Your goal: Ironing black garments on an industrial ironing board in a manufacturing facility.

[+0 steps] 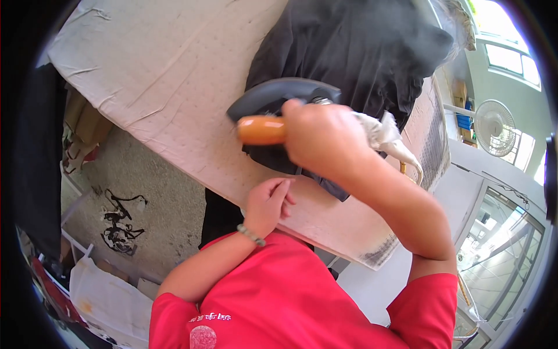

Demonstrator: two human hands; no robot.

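Observation:
My right hand (325,132) is wrapped round the orange wooden handle of a steam iron (285,93), whose broad dark plate is over the near left part of a black garment (343,46). Whitish cloth is bunched round the iron's hose (400,148) beside my right wrist. Steam drifts above the garment's far end. My left hand (270,200) rests by the table's near edge, its fingers curled in with nothing visible in them. It stays apart from the garment, with a beaded bracelet at the wrist.
The garment lies on a padded pale ironing table (174,70), scorched at its right corner. Dark cloth (40,151) hangs at the left. Tangled black cords (119,224) lie on the floor. A white fan (495,127) and a glazed door (500,244) are at the right.

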